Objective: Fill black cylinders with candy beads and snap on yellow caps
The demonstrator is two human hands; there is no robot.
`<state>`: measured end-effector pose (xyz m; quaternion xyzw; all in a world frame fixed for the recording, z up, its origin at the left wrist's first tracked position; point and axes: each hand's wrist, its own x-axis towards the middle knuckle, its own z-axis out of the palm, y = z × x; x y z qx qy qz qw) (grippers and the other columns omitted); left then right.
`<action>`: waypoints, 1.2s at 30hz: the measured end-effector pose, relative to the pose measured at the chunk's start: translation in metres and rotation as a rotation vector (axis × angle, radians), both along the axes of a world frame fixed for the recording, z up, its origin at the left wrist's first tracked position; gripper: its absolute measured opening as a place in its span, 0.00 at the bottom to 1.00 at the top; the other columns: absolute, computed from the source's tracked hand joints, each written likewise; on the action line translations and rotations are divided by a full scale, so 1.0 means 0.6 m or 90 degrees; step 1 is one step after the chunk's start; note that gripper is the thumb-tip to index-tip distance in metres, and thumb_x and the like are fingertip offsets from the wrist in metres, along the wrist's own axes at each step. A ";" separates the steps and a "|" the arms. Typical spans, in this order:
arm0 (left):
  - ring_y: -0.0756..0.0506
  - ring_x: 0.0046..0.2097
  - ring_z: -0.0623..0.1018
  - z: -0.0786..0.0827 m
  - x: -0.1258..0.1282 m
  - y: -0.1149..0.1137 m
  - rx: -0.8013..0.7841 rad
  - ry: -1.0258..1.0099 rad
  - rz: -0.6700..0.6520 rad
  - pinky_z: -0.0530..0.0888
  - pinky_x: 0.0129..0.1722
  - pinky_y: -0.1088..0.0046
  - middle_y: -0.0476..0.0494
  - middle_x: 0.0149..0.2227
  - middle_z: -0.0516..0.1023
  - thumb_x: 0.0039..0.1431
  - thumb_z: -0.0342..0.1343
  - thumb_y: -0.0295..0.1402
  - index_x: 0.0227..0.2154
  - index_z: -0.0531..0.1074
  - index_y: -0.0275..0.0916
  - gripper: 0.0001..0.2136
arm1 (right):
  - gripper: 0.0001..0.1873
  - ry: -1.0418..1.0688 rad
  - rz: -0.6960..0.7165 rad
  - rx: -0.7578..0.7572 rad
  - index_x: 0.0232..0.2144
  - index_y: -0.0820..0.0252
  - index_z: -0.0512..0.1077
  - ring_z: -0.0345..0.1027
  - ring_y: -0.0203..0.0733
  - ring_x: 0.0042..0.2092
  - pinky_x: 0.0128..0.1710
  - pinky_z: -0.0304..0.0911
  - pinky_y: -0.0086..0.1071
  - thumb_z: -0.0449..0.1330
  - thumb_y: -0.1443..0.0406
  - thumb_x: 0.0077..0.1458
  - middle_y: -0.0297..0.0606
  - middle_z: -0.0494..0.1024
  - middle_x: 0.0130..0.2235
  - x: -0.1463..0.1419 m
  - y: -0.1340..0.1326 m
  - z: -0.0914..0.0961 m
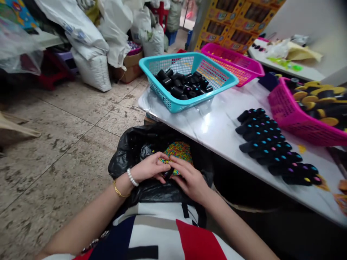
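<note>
My left hand (148, 168) and my right hand (188, 179) meet over a black plastic bag (127, 160) lying in my lap. Between them a small black tube (168, 173) shows, mostly hidden by my fingers. A heap of tiny multicoloured beads (179, 152) fills the bag just beyond my hands, and a few beads sit against my left fingers. On the white marble-patterned table (217, 126) to my right, several black tubes with coloured dots (264, 144) lie in rows.
A teal basket (187, 81) of black tubes and a pink basket (306, 115) of black-and-yellow pieces stand on the table, with another pink basket (230, 61) behind. White sacks (90, 68) and a cardboard box (130, 68) rest on the tiled floor (62, 162).
</note>
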<state>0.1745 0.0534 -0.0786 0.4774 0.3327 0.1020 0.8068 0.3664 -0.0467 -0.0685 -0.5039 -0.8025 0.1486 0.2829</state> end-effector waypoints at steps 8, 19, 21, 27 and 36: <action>0.44 0.45 0.77 -0.017 -0.025 0.014 0.448 0.184 0.349 0.75 0.43 0.66 0.36 0.46 0.76 0.54 0.59 0.38 0.50 0.62 0.37 0.22 | 0.11 -0.298 0.066 -0.067 0.43 0.61 0.72 0.66 0.48 0.46 0.40 0.65 0.36 0.53 0.68 0.60 0.49 0.73 0.46 -0.018 0.108 -0.050; 0.47 0.40 0.77 -0.007 -0.029 0.020 0.494 0.212 0.332 0.73 0.41 0.71 0.43 0.40 0.78 0.56 0.56 0.36 0.39 0.72 0.37 0.10 | 0.16 0.181 0.184 -0.493 0.43 0.59 0.74 0.68 0.34 0.32 0.35 0.65 0.28 0.65 0.64 0.50 0.32 0.75 0.32 -0.029 0.105 -0.041; 0.47 0.40 0.77 -0.004 -0.029 0.017 0.521 0.237 0.300 0.73 0.41 0.71 0.45 0.39 0.79 0.57 0.56 0.36 0.38 0.73 0.37 0.10 | 0.20 0.333 0.111 -0.575 0.44 0.59 0.74 0.69 0.34 0.31 0.34 0.66 0.29 0.67 0.61 0.47 0.31 0.76 0.31 -0.010 0.094 -0.038; 0.46 0.38 0.76 -0.006 -0.017 0.016 0.628 0.302 0.175 0.72 0.39 0.71 0.43 0.36 0.78 0.58 0.54 0.37 0.38 0.73 0.37 0.10 | 0.20 0.452 0.053 -0.519 0.42 0.59 0.73 0.72 0.39 0.42 0.46 0.67 0.36 0.68 0.61 0.45 0.37 0.77 0.42 0.015 0.085 -0.015; 0.36 0.41 0.75 -0.029 -0.019 -0.014 0.819 0.626 -0.082 0.72 0.37 0.64 0.34 0.36 0.74 0.55 0.56 0.41 0.37 0.71 0.33 0.15 | 0.13 0.286 -0.182 -0.170 0.40 0.58 0.71 0.69 0.39 0.36 0.38 0.68 0.34 0.63 0.66 0.50 0.38 0.74 0.38 0.030 0.019 0.042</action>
